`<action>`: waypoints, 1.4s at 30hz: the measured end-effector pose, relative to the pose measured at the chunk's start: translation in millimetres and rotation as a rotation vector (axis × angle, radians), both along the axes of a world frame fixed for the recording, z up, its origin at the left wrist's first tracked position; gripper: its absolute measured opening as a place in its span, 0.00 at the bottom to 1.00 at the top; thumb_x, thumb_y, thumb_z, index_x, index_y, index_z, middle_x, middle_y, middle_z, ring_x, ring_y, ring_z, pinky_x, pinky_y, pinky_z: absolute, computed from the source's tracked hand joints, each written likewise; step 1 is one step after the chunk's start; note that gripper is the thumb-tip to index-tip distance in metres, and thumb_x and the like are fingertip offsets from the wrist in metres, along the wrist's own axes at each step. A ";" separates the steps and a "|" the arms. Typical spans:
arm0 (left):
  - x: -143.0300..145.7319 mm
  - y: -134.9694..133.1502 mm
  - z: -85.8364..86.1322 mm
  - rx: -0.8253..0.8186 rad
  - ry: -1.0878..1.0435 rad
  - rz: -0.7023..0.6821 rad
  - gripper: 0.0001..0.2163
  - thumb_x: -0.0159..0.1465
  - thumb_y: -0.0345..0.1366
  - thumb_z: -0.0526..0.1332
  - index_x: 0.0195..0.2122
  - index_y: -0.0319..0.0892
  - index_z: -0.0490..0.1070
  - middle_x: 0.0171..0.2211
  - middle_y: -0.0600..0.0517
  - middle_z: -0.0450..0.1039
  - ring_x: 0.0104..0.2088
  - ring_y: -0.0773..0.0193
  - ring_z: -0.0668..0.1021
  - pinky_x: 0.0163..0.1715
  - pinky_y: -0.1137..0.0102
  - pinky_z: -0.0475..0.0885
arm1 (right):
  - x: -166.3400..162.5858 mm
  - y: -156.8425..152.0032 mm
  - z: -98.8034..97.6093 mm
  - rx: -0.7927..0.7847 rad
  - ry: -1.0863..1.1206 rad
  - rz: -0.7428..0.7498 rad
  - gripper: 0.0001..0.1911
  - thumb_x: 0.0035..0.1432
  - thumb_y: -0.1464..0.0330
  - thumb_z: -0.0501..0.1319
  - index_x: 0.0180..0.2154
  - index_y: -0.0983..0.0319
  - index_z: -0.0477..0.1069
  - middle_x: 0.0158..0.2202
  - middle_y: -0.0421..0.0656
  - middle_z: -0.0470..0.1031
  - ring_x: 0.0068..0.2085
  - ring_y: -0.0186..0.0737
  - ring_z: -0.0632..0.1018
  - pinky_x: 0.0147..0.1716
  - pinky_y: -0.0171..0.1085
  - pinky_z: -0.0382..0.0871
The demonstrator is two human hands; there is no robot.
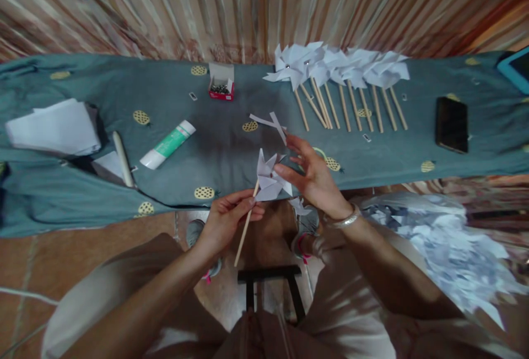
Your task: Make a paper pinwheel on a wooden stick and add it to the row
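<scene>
Over the front edge of the table, my left hand [229, 218] pinches a white paper pinwheel [270, 189] by its thin wooden stick [243, 236]. The stick slants down toward my lap. My right hand [312, 174] is at the pinwheel's right side, thumb at the blades and fingers apart. Just beyond its fingertips lie narrow white paper strips [268, 122]. A pale green loop [319, 153] shows partly behind this hand; its kind is hidden.
Finished-looking pinwheels [343, 67] lie in a row at the back. A red box of small metal pins [221, 88], a green-white glue tube [167, 145], a paper stack [53, 128], a whitish rod [123, 159] and a phone [452, 125] lie around. A bag of white paper pieces [450, 243] stands right.
</scene>
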State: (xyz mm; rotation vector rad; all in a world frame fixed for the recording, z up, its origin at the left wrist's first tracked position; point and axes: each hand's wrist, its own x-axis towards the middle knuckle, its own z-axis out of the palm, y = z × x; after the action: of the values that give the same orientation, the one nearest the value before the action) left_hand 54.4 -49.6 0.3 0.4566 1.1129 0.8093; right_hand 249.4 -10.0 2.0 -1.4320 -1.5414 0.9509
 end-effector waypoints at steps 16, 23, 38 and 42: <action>4.6 0.5 -3.7 0.032 0.062 -0.065 0.18 0.47 0.42 0.74 0.35 0.36 0.78 0.26 0.50 0.80 0.20 0.68 0.77 0.17 0.77 0.68 | 26.1 9.1 4.6 0.132 -0.438 0.373 0.32 0.60 0.62 0.63 0.64 0.55 0.61 0.71 0.50 0.50 0.71 0.53 0.54 0.66 0.56 0.55; 5.3 -1.1 -5.8 0.055 0.099 -0.089 0.18 0.49 0.43 0.73 0.35 0.36 0.78 0.37 0.46 0.81 0.21 0.70 0.77 0.17 0.76 0.68 | 23.5 16.1 3.3 0.144 -0.512 0.422 0.20 0.57 0.63 0.67 0.50 0.57 0.72 0.70 0.51 0.53 0.71 0.56 0.53 0.65 0.58 0.56; 4.1 -1.6 -5.1 0.069 0.083 -0.090 0.14 0.50 0.42 0.72 0.34 0.36 0.80 0.18 0.53 0.74 0.19 0.70 0.71 0.17 0.76 0.59 | 17.0 2.9 15.4 0.263 -0.642 0.494 0.07 0.65 0.66 0.58 0.37 0.61 0.72 0.40 0.46 0.76 0.45 0.47 0.75 0.50 0.47 0.67; 2.4 -3.1 -8.9 0.081 0.101 -0.097 0.15 0.52 0.41 0.70 0.37 0.36 0.81 0.18 0.53 0.73 0.18 0.72 0.68 0.18 0.76 0.58 | 16.3 -2.9 11.5 0.267 -0.597 0.507 0.11 0.67 0.68 0.54 0.35 0.62 0.74 0.41 0.49 0.76 0.43 0.47 0.75 0.47 0.47 0.68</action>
State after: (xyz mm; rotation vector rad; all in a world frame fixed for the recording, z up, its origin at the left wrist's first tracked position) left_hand 56.9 -52.7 -8.7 0.6206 1.1448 0.7546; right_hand 265.7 -13.0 13.5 -1.2078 -2.4519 0.5692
